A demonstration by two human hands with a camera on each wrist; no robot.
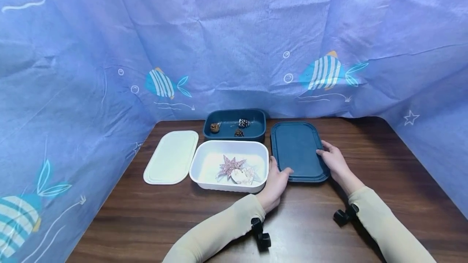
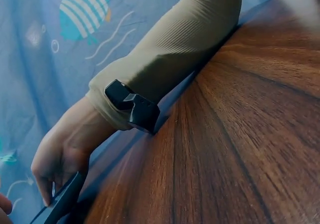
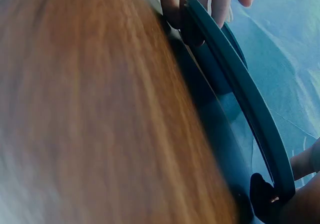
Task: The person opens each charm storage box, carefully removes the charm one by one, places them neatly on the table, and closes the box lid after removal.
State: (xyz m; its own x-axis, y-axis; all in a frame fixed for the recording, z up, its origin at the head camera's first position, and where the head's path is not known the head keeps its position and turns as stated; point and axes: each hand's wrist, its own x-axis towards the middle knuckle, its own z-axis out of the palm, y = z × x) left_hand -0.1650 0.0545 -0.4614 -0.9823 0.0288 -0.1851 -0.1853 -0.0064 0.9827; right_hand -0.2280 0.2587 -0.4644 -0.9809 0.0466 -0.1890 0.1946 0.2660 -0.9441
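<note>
A dark blue lid hangs slightly above the table between both hands. At its right edge, my right hand grips it, with the thumb over the top. My left hand holds the near left corner, its fingers low along the edge beside the white container. In the right wrist view the lid shows edge-on, left fingers around one end. Inside the white container lie a pink glittery star ornament and whitish pieces resembling shells.
Behind the white container stands a dark blue container holding pine cones. A white lid lies flat at the left. Around the wooden table hangs a blue fish-patterned cloth.
</note>
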